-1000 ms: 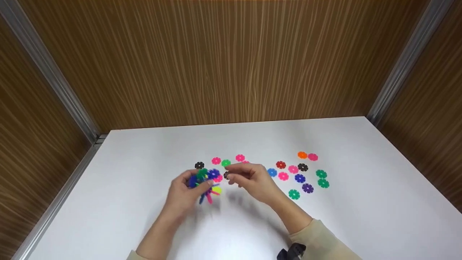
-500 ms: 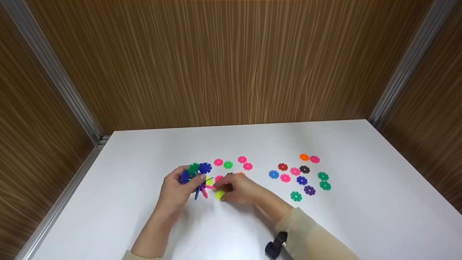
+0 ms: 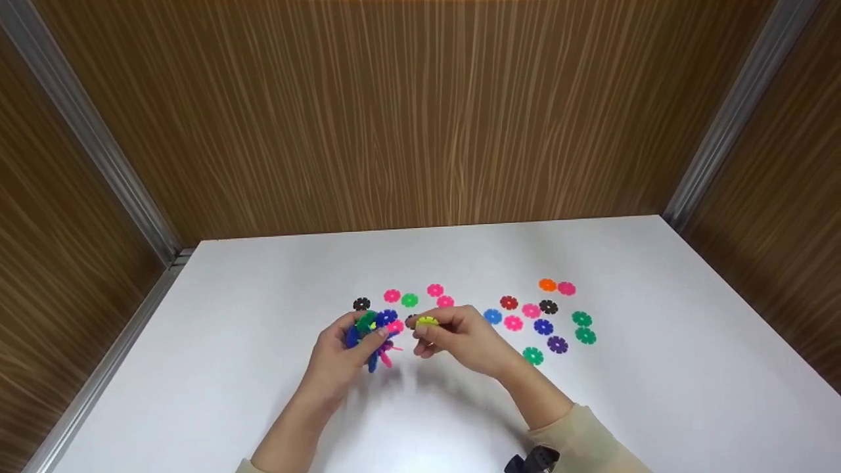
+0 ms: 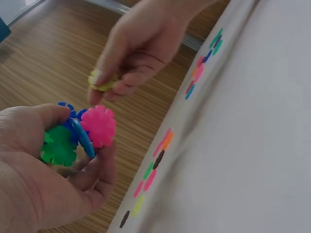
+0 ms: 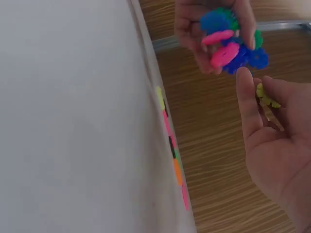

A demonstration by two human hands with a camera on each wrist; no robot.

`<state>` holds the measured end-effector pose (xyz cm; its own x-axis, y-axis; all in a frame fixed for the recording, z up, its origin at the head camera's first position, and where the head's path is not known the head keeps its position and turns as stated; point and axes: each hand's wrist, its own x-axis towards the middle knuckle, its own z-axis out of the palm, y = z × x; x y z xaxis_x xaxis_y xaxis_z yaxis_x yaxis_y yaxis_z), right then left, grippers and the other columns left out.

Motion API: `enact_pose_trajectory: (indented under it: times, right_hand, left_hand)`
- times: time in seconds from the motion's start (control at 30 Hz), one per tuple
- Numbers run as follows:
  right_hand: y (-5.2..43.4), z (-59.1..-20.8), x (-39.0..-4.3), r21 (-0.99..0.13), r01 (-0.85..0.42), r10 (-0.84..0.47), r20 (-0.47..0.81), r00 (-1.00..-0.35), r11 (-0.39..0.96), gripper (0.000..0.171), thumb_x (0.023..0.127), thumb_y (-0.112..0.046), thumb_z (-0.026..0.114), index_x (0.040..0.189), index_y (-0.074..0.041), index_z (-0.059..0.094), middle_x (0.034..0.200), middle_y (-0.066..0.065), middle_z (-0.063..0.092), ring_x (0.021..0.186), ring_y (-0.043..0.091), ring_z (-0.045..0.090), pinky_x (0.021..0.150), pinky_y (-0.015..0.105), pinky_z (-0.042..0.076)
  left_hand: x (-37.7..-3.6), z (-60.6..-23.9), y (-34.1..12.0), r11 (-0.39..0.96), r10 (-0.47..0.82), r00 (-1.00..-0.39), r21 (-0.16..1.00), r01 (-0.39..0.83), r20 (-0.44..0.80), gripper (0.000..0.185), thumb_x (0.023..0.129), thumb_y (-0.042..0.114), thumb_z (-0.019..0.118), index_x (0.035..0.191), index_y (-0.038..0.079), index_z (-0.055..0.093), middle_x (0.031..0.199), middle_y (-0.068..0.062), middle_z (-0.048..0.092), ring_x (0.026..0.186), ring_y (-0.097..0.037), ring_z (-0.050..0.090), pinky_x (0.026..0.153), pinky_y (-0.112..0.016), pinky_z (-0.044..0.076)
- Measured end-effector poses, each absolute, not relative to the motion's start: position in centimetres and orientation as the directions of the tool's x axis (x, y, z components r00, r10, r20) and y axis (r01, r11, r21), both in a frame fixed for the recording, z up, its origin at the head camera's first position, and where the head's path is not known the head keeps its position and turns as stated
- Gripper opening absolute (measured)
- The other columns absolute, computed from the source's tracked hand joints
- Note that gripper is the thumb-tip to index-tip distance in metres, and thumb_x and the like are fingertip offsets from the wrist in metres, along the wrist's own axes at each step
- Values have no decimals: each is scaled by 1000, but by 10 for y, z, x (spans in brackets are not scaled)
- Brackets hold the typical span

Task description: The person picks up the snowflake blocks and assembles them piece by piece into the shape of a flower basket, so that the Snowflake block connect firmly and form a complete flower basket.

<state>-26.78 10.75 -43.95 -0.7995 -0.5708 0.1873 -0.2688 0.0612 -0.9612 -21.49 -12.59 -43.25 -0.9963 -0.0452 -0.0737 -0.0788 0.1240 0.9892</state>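
Observation:
My left hand grips a cluster of interlocked notched plastic discs, in green, blue and pink, raised over the white table. Its thumb lies across the near side, and the fingers behind are partly hidden. To the right of the cluster, my right hand pinches one yellow notched disc between thumb and index finger. A small gap separates that disc from the cluster. In the right wrist view the yellow disc sits edge-on in the fingertips, below the cluster.
Loose discs lie flat on the white table: a group behind my hands, with a black disc and a light green disc, and another to the right, with a purple disc. Wood-grain panels enclose the back and sides.
My right hand has picked up the yellow disc from the table and lifted it beside the cluster. The left hand still holds the cluster, shifted slightly and turned a little.

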Motion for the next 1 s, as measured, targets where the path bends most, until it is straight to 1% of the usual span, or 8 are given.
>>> enact_pose_trajectory:
  times: [0.1, 0.17, 0.27, 0.43, 0.53, 0.7, 0.87, 1.0]
  right_hand:
    - [101, -436, -264, -965, -255, -561, 181, -808, 56, 27, 104, -8, 68, 127, 5, 71, 102, 20, 76, 84, 23, 77, 80, 35, 64]
    - [98, -436, -263, -967, -248, -532, 177, -828, 65, 25, 102, -7, 71, 124, 6, 71, 100, 21, 76, 80, 21, 77, 77, 34, 64]
    - [96, -438, -264, -969, -240, -504, 175, -846, 65, 23, 100, -5, 73, 120, 7, 72, 100, 23, 76, 78, 20, 77, 75, 33, 64]
    - [99, -437, -265, -965, -257, -558, 190, -808, 44, 24, 106, -3, 63, 126, 6, 72, 107, 28, 75, 84, 22, 77, 81, 35, 64]
    - [100, -436, -264, -953, -297, -569, 210, -795, 62, 26, 108, -5, 60, 130, 3, 73, 108, 25, 75, 86, 22, 75, 83, 33, 64]
    - [102, -435, -265, -926, -359, -510, 252, -822, 121, 23, 105, -10, 67, 126, -7, 78, 101, 15, 76, 81, 21, 71, 79, 30, 63]
    - [104, -433, -264, -926, -360, -447, 276, -851, 113, 18, 101, -11, 74, 117, -8, 80, 97, 10, 77, 78, 24, 72, 77, 30, 63]
    - [105, -431, -263, -916, -385, -446, 299, -843, 114, 17, 101, -12, 74, 116, -8, 80, 96, 10, 77, 78, 25, 73, 77, 31, 64]
  left_hand:
    - [-212, -435, -123, 126, -43, -996, 989, -81, -76, 51, 100, 35, 77, 141, 10, 61, 133, -12, 66, 123, -28, 63, 104, -46, 55]
    - [-210, -436, -120, 139, -36, -997, 988, -74, -69, 51, 98, 37, 78, 139, 10, 62, 133, -11, 65, 126, -29, 61, 106, -47, 54]
    - [-209, -437, -118, 114, -12, -999, 992, -50, -49, 51, 96, 33, 82, 136, 9, 61, 132, -12, 65, 126, -31, 60, 109, -48, 52]
    - [-208, -437, -115, 110, -51, -998, 993, -43, -37, 52, 93, 28, 85, 135, 10, 61, 135, -12, 63, 128, -32, 59, 109, -47, 52]
    - [-208, -437, -113, 133, -81, -996, 990, -45, -35, 49, 93, 28, 85, 134, 12, 63, 135, -11, 63, 131, -33, 57, 108, -49, 52]
    - [-209, -438, -110, 169, -102, -994, 985, -45, -28, 46, 92, 27, 86, 132, 14, 66, 134, -9, 66, 133, -34, 57, 109, -51, 51]
    - [-210, -439, -108, 164, -99, -995, 986, -25, -9, 47, 92, 30, 86, 131, 14, 67, 132, -7, 67, 133, -31, 58, 109, -48, 52]
    - [-210, -438, -109, 170, -96, -995, 985, -18, -2, 48, 92, 32, 86, 132, 13, 67, 132, -7, 67, 132, -32, 58, 109, -49, 51]
